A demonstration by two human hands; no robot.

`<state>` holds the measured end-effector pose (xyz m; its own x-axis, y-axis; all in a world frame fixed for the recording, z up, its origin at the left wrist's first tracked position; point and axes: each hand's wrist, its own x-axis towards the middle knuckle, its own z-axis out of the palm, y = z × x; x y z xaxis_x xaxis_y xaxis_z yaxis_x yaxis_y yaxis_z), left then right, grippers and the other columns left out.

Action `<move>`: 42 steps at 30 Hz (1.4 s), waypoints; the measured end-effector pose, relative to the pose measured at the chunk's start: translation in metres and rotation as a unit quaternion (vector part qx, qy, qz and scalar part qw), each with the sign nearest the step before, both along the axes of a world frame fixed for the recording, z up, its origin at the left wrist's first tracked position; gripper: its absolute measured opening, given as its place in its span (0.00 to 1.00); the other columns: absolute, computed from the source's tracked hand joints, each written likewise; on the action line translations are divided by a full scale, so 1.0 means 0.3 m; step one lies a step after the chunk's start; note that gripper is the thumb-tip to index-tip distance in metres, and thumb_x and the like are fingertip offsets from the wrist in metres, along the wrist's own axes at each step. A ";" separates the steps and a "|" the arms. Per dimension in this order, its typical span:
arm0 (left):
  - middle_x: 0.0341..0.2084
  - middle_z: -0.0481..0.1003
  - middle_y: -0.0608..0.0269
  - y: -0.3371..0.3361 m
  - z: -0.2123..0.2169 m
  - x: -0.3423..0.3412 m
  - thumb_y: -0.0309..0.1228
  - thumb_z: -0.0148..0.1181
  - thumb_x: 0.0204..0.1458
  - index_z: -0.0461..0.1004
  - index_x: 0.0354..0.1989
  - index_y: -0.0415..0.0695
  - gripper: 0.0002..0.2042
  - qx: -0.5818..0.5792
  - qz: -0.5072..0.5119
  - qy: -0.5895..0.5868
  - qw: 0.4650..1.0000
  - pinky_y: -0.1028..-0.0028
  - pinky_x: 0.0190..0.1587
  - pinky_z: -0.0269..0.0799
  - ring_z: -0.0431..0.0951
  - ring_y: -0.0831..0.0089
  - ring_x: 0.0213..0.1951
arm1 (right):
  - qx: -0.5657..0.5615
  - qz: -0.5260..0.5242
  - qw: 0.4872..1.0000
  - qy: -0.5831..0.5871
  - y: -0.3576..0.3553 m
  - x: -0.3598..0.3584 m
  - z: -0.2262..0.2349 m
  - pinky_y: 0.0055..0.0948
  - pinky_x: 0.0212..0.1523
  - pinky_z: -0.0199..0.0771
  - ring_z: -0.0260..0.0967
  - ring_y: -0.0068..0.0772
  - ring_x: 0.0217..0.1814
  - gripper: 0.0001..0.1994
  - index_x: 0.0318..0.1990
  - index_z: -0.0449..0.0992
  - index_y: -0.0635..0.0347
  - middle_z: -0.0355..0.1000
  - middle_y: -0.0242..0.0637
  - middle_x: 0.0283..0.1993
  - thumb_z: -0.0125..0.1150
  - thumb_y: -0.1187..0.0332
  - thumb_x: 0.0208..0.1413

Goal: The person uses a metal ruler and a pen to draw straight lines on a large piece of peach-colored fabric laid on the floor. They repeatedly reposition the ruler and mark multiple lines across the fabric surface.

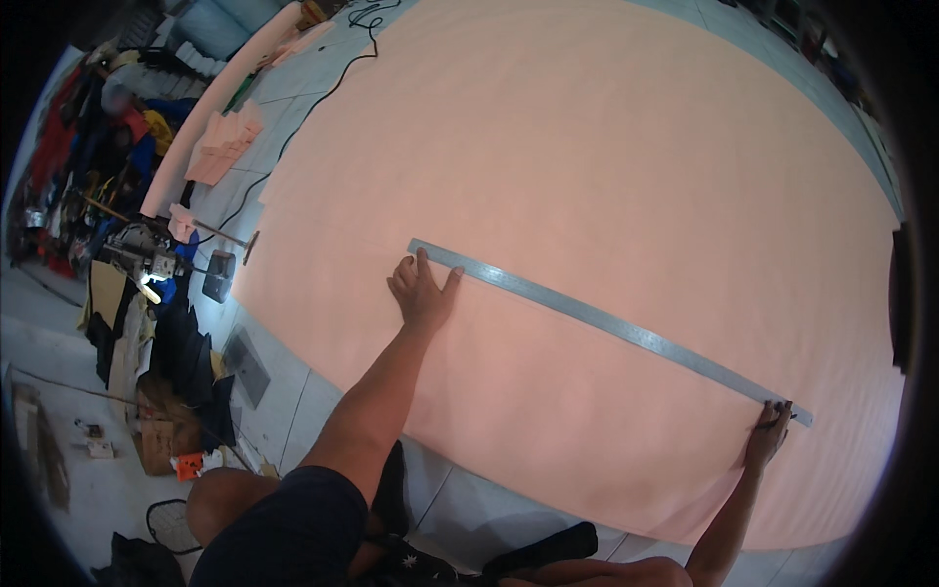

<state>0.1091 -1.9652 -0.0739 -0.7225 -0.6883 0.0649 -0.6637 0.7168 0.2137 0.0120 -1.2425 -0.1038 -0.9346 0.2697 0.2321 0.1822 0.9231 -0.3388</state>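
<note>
A long metal ruler (587, 313) lies slantwise on a large peach-coloured sheet (548, 127), its left end farther from me than its right. My left hand (423, 293) rests near the ruler's left end, fingers spread, with fingertips touching its near edge. At the right end, my right hand (768, 435) has its fingers drawn together on the ruler. Something small and dark shows by those fingertips, too small to name.
A black cable (337, 83) runs along the sheet's left side. Left of it are a long peach roll (220, 103), stacked peach pieces (225, 145), a sewing-machine-like device (142, 252) and a cluttered heap of cloth (73, 147). Tiled floor (293, 391) borders the sheet.
</note>
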 end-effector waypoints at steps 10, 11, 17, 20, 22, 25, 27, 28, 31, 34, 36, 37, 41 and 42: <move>0.58 0.73 0.44 -0.043 -0.004 -0.140 0.53 0.58 0.62 0.73 0.58 0.34 0.31 0.139 -0.028 0.042 0.989 0.55 0.65 0.64 0.72 0.49 0.61 | 0.021 -0.024 0.999 0.012 0.095 -0.052 -0.024 0.53 0.66 0.56 0.64 0.49 0.67 0.13 0.49 0.77 0.56 0.73 0.44 0.55 0.59 0.60 0.63; 0.57 0.73 0.44 -0.093 0.001 -0.130 0.57 0.52 0.63 0.74 0.57 0.36 0.32 0.048 -0.025 -0.014 0.998 0.54 0.63 0.66 0.73 0.48 0.59 | 0.067 0.005 0.995 0.072 0.056 -0.059 0.004 0.47 0.59 0.62 0.71 0.49 0.50 0.19 0.54 0.73 0.62 0.77 0.43 0.43 0.64 0.59 0.61; 0.46 0.76 0.44 -0.199 0.056 -0.173 0.55 0.55 0.62 0.76 0.48 0.35 0.29 0.078 -0.082 -0.083 0.990 0.55 0.53 0.71 0.77 0.50 0.49 | -0.006 -0.064 0.998 0.013 -0.022 0.000 0.130 0.60 0.76 0.45 0.56 0.50 0.76 0.23 0.55 0.72 0.60 0.63 0.50 0.72 0.61 0.51 0.63; 0.39 0.77 0.42 -0.170 0.076 -0.204 0.49 0.63 0.59 0.75 0.41 0.31 0.26 0.074 -0.119 -0.111 0.984 0.57 0.47 0.73 0.78 0.50 0.43 | -0.013 -0.070 0.997 -0.004 -0.021 0.034 0.155 0.59 0.77 0.43 0.54 0.52 0.77 0.22 0.54 0.72 0.61 0.61 0.51 0.73 0.60 0.52 0.63; 0.36 0.77 0.42 -0.235 0.063 -0.191 0.47 0.65 0.57 0.73 0.37 0.31 0.24 0.049 -0.129 -0.085 0.987 0.57 0.43 0.73 0.78 0.50 0.39 | -0.024 -0.069 0.997 0.000 -0.050 0.023 0.160 0.60 0.77 0.42 0.53 0.52 0.77 0.22 0.54 0.72 0.61 0.60 0.51 0.73 0.60 0.52 0.64; 0.32 0.77 0.44 -0.262 0.048 -0.199 0.46 0.66 0.57 0.73 0.35 0.32 0.23 0.032 -0.129 -0.089 0.987 0.58 0.40 0.73 0.78 0.53 0.36 | -0.035 -0.065 0.997 0.000 -0.062 0.020 0.159 0.60 0.77 0.42 0.51 0.52 0.78 0.21 0.52 0.71 0.62 0.59 0.52 0.74 0.61 0.53 0.63; 0.32 0.77 0.45 -0.250 0.039 -0.212 0.46 0.66 0.57 0.73 0.35 0.32 0.23 0.042 -0.131 -0.096 0.986 0.58 0.41 0.73 0.78 0.53 0.35 | -0.033 -0.067 0.997 0.001 -0.047 0.025 0.167 0.60 0.76 0.42 0.51 0.53 0.78 0.21 0.51 0.71 0.62 0.60 0.52 0.73 0.61 0.53 0.63; 0.32 0.76 0.45 -0.271 0.033 -0.212 0.46 0.66 0.57 0.72 0.35 0.32 0.23 0.050 -0.131 -0.094 0.986 0.57 0.41 0.73 0.77 0.52 0.36 | -0.036 -0.066 0.997 0.000 -0.052 0.019 0.170 0.60 0.76 0.43 0.51 0.53 0.78 0.21 0.52 0.71 0.62 0.60 0.52 0.73 0.61 0.53 0.63; 0.31 0.74 0.45 -0.323 0.001 -0.201 0.46 0.66 0.57 0.71 0.35 0.32 0.23 0.028 -0.138 -0.077 0.987 0.56 0.41 0.73 0.76 0.50 0.35 | -0.028 -0.062 0.998 0.005 -0.058 0.007 0.168 0.59 0.75 0.45 0.54 0.53 0.76 0.21 0.54 0.71 0.61 0.62 0.53 0.71 0.61 0.54 0.63; 0.30 0.74 0.47 -0.317 -0.012 -0.201 0.46 0.66 0.57 0.70 0.33 0.34 0.23 0.011 -0.137 -0.076 0.988 0.56 0.39 0.72 0.76 0.51 0.33 | -0.026 -0.053 0.998 0.026 -0.031 0.001 0.164 0.54 0.71 0.53 0.64 0.54 0.70 0.20 0.56 0.71 0.61 0.69 0.53 0.65 0.61 0.56 0.64; 0.29 0.73 0.48 -0.306 -0.004 -0.211 0.45 0.67 0.57 0.70 0.32 0.35 0.22 0.022 -0.131 -0.087 0.987 0.56 0.38 0.72 0.75 0.52 0.32 | -0.082 -0.038 0.995 0.035 0.025 -0.004 0.188 0.49 0.65 0.63 0.69 0.54 0.64 0.19 0.57 0.70 0.60 0.74 0.53 0.59 0.60 0.59 0.65; 0.29 0.73 0.48 -0.306 0.004 -0.214 0.45 0.67 0.57 0.69 0.32 0.35 0.22 0.033 -0.127 -0.095 0.987 0.56 0.37 0.72 0.75 0.53 0.32 | -0.108 -0.054 0.990 0.074 0.054 -0.007 0.203 0.49 0.61 0.67 0.72 0.53 0.60 0.19 0.58 0.69 0.60 0.75 0.52 0.55 0.59 0.60 0.65; 0.29 0.73 0.48 -0.331 0.012 -0.217 0.44 0.68 0.56 0.69 0.31 0.36 0.21 0.038 -0.132 -0.101 0.985 0.57 0.37 0.71 0.73 0.55 0.31 | -0.065 -0.071 0.971 0.219 0.253 -0.025 0.254 0.44 0.42 0.77 0.78 0.51 0.44 0.17 0.58 0.69 0.59 0.78 0.50 0.42 0.56 0.65 0.65; 0.28 0.73 0.48 -0.316 0.006 -0.224 0.43 0.68 0.56 0.69 0.31 0.36 0.21 0.045 -0.133 -0.101 0.985 0.57 0.37 0.71 0.73 0.55 0.31 | -0.065 -0.100 0.975 0.185 0.334 -0.014 0.262 0.44 0.43 0.77 0.78 0.51 0.43 0.16 0.57 0.70 0.60 0.78 0.50 0.40 0.56 0.65 0.65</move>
